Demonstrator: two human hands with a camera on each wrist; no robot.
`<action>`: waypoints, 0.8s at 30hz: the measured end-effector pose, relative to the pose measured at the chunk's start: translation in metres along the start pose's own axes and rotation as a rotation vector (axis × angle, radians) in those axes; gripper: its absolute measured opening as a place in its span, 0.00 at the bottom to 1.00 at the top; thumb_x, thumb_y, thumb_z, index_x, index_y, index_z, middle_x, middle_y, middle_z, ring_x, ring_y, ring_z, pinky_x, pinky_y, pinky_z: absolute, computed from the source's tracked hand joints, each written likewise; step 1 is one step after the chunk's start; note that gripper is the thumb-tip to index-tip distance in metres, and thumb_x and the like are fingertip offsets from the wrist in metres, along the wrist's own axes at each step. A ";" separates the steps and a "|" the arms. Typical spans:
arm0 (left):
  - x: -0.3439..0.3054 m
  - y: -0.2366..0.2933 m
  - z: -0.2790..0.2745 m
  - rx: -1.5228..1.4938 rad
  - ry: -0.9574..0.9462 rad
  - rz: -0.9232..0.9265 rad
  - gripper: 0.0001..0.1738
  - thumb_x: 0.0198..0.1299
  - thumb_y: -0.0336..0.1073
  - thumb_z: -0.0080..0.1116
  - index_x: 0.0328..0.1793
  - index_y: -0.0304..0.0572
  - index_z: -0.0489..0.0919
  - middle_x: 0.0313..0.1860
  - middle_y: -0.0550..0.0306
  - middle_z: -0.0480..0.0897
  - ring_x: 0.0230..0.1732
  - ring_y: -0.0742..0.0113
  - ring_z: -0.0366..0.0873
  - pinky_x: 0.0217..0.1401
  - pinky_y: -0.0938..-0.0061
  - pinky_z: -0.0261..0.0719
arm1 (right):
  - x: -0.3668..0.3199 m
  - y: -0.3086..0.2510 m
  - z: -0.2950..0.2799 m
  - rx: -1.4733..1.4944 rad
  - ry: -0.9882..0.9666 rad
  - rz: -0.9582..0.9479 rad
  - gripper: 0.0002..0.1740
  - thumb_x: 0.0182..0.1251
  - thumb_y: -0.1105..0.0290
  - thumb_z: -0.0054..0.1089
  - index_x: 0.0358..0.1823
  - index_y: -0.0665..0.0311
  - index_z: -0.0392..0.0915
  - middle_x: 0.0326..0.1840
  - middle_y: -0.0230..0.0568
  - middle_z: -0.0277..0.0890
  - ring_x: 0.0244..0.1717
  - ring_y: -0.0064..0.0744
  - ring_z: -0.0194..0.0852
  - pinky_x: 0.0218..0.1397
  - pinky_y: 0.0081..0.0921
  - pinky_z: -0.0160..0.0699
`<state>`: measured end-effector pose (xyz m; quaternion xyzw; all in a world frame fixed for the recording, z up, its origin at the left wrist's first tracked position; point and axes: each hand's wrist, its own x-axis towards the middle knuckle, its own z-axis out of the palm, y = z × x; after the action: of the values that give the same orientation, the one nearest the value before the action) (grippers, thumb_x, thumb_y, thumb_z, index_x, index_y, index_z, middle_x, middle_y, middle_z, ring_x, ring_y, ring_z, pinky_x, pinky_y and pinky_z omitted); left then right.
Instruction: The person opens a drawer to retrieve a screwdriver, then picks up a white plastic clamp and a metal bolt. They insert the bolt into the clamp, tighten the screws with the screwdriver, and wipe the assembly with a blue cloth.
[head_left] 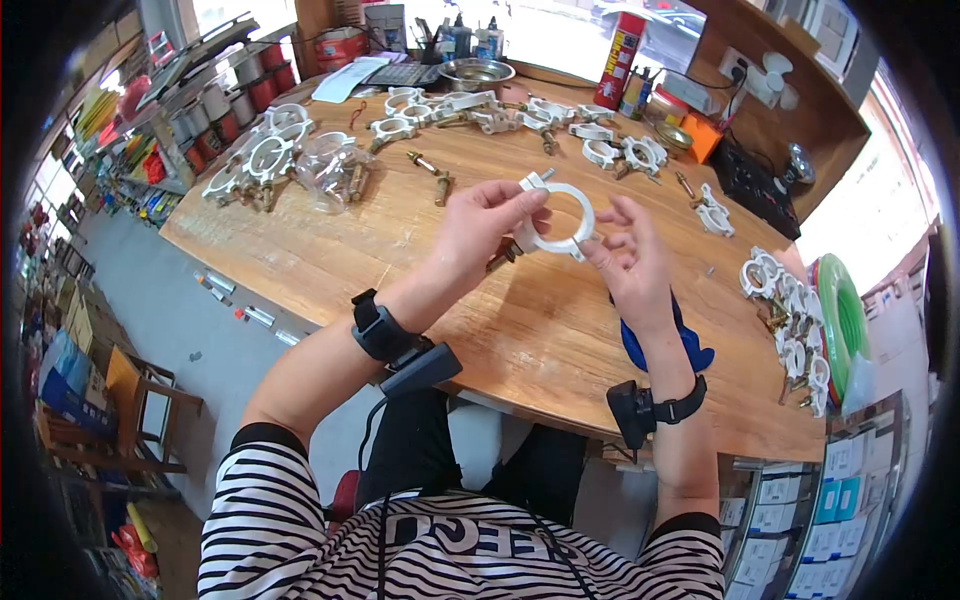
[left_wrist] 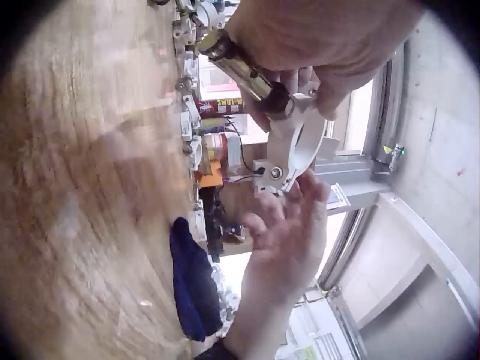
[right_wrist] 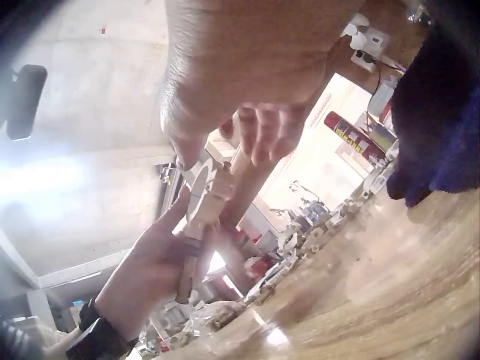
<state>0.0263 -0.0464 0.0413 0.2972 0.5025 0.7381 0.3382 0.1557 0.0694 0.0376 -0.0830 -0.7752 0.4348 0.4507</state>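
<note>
The white ring clamp [head_left: 587, 212], held above the bench [head_left: 400, 250], is best steadied by the left hand [head_left: 485, 225], whose thumb and fingers pinch its bolted side, while the half-open right hand [head_left: 642, 275], fingertips at the opposite lug, guides it without twisting.

- Wooden counter [head_left: 330, 262], pale scuffs near the front edge
- White ring clamps [head_left: 268, 158] with bolts: groups at left, back and right
- Clear plastic bag [head_left: 333, 172] beside the left group
- Loose bolts [head_left: 424, 162] left of centre
- Metal bowl [head_left: 476, 73] and upright red can [head_left: 619, 60], at the back
- Dark blue cloth [head_left: 690, 342], crumpled, front right
</note>
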 end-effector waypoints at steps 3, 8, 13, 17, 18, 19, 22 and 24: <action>-0.017 0.004 -0.004 0.127 -0.081 0.030 0.14 0.57 0.40 0.51 0.44 0.39 0.72 0.34 0.60 0.78 0.34 0.76 0.75 0.33 0.85 0.70 | -0.005 -0.007 -0.004 0.216 -0.347 0.399 0.17 0.56 0.65 0.55 0.42 0.70 0.67 0.25 0.37 0.71 0.18 0.19 0.67 0.20 0.12 0.65; -0.061 0.022 -0.084 0.228 0.103 0.297 0.18 0.60 0.41 0.45 0.51 0.37 0.69 0.41 0.53 0.77 0.42 0.68 0.75 0.44 0.76 0.73 | -0.009 -0.002 0.004 0.379 -0.449 0.636 0.16 0.58 0.62 0.51 0.40 0.69 0.68 0.27 0.43 0.72 0.16 0.23 0.70 0.18 0.15 0.69; -0.125 0.027 -0.238 0.011 0.685 0.336 0.13 0.57 0.41 0.50 0.38 0.37 0.74 0.26 0.61 0.74 0.28 0.75 0.73 0.30 0.83 0.71 | -0.014 0.014 0.013 0.470 -0.524 0.864 0.15 0.59 0.63 0.48 0.40 0.68 0.67 0.27 0.46 0.72 0.16 0.26 0.70 0.18 0.18 0.69; -0.169 -0.019 -0.333 0.006 0.954 0.230 0.12 0.55 0.40 0.52 0.39 0.40 0.73 0.27 0.63 0.74 0.25 0.77 0.71 0.27 0.85 0.69 | -0.019 0.023 0.018 0.494 -0.562 0.922 0.14 0.61 0.64 0.43 0.40 0.69 0.67 0.28 0.47 0.72 0.17 0.27 0.71 0.16 0.18 0.68; -0.175 -0.035 -0.354 0.017 1.057 0.152 0.13 0.55 0.42 0.52 0.39 0.41 0.73 0.27 0.64 0.74 0.24 0.77 0.70 0.27 0.84 0.69 | -0.018 0.023 0.020 0.481 -0.568 0.927 0.14 0.61 0.64 0.43 0.40 0.69 0.67 0.28 0.47 0.72 0.17 0.27 0.71 0.16 0.18 0.68; -0.180 -0.053 -0.375 0.005 1.061 0.145 0.13 0.55 0.42 0.52 0.39 0.41 0.73 0.27 0.64 0.74 0.24 0.77 0.70 0.27 0.84 0.69 | -0.018 0.024 0.021 0.472 -0.559 0.931 0.14 0.61 0.64 0.43 0.40 0.68 0.67 0.28 0.47 0.72 0.17 0.27 0.71 0.16 0.18 0.68; -0.181 -0.106 -0.412 -0.013 1.189 -0.113 0.21 0.52 0.53 0.50 0.42 0.45 0.71 0.30 0.66 0.73 0.30 0.75 0.69 0.32 0.74 0.68 | -0.018 0.026 0.021 0.428 -0.553 0.939 0.14 0.61 0.65 0.43 0.41 0.68 0.67 0.27 0.47 0.72 0.16 0.27 0.70 0.14 0.17 0.67; -0.180 -0.139 -0.432 -0.044 1.165 -0.231 0.24 0.52 0.56 0.48 0.46 0.46 0.69 0.36 0.62 0.71 0.35 0.70 0.68 0.37 0.69 0.67 | -0.018 0.028 0.025 0.276 -0.558 0.900 0.16 0.60 0.63 0.44 0.42 0.69 0.67 0.25 0.47 0.73 0.15 0.27 0.70 0.13 0.15 0.66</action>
<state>-0.1750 -0.3861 -0.2446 -0.2206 0.6188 0.7484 0.0912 0.1400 0.0620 -0.0001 -0.2281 -0.6891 0.6878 0.0044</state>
